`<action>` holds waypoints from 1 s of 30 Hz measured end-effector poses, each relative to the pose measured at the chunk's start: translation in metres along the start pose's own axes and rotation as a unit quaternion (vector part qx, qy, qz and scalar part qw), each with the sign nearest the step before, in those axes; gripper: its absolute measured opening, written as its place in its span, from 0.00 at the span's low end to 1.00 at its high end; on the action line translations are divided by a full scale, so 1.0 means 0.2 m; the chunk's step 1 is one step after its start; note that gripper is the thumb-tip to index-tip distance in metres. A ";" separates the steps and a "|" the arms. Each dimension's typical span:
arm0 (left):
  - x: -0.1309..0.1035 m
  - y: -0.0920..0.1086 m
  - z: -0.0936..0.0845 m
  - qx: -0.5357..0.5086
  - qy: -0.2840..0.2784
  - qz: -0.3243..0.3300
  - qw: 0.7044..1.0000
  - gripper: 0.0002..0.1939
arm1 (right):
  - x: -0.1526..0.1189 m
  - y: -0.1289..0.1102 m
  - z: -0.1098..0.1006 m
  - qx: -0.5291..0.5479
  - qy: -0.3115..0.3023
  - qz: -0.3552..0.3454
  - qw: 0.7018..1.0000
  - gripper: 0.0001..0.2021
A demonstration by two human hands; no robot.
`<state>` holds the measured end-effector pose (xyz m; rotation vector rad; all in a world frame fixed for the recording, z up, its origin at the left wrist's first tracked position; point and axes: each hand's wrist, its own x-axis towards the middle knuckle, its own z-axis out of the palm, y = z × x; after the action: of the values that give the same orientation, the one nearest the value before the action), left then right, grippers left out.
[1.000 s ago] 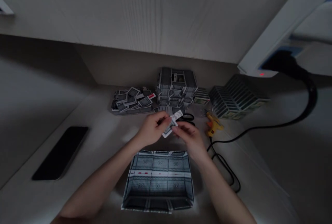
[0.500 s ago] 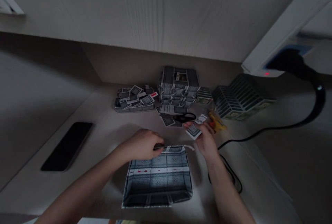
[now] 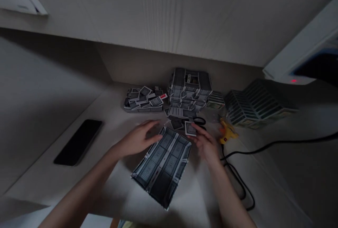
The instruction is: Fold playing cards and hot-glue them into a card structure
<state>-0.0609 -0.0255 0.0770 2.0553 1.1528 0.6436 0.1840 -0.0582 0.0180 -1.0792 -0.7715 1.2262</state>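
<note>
A shallow box made of joined playing cards sits on the table in front of me, turned at a slant with its open side up. My left hand is at the box's far left edge, fingers and thumb apart; the thumb lies at the rim, and I cannot tell if it touches. Between the thumb and fingers of my right hand is a playing card, patterned back showing, held just beyond the box's far right corner. Black-handled scissors lie behind that hand, partly hidden by it.
A box heaped with loose cards stands at the back, beside a taller card structure. Rightward are a yellow glue gun with a black cable and folded striped stacks. A phone lies left. A shelf panel overhangs.
The card box has turned from square-on to slanted. My left hand has come off its far edge and spread its fingers. My right hand has brought the card left, closer to the box.
</note>
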 end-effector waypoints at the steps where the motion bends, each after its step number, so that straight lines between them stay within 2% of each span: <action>1: 0.03 -0.01 0.02 -0.046 0.003 0.002 0.999 0.23 | 0.00 0.00 0.00 0.005 -0.003 -0.005 1.000 0.15; 5: 0.14 -0.06 0.12 -0.159 -0.004 0.001 0.987 0.19 | 0.00 0.01 -0.01 -0.043 0.026 -0.011 0.999 0.20; 10: 0.19 -0.08 0.20 -0.184 0.060 -0.054 0.980 0.13 | 0.00 -0.01 0.00 -0.142 0.091 -0.031 0.985 0.14; 13: 0.19 -0.08 0.22 -0.198 0.072 -0.076 0.975 0.11 | 0.00 -0.03 -0.01 -0.207 0.120 -0.082 0.967 0.10; 16: 0.19 -0.10 0.24 -0.204 0.089 -0.068 0.973 0.10 | 0.01 -0.05 -0.03 -0.260 0.131 -0.138 0.947 0.11; 20: 0.17 -0.13 0.27 -0.214 0.124 -0.048 0.968 0.08 | 0.01 -0.08 -0.08 -0.340 0.129 -0.235 0.902 0.11; 22: 0.15 -0.14 0.27 -0.217 0.126 -0.048 0.967 0.09 | 0.00 -0.08 -0.08 -0.369 0.126 -0.262 0.883 0.12; 26: 0.10 -0.15 0.27 -0.221 0.125 -0.056 0.966 0.11 | -0.04 -0.04 -0.01 -0.399 0.135 -0.294 0.858 0.10; 30: 0.08 -0.15 0.30 -0.224 0.143 -0.074 0.961 0.09 | -0.07 0.04 0.07 -0.410 0.121 -0.315 0.848 0.07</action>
<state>-0.0273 -0.0197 0.0179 1.5130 1.1753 1.0457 0.1646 -0.0689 0.0167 -1.4501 -1.3685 0.1496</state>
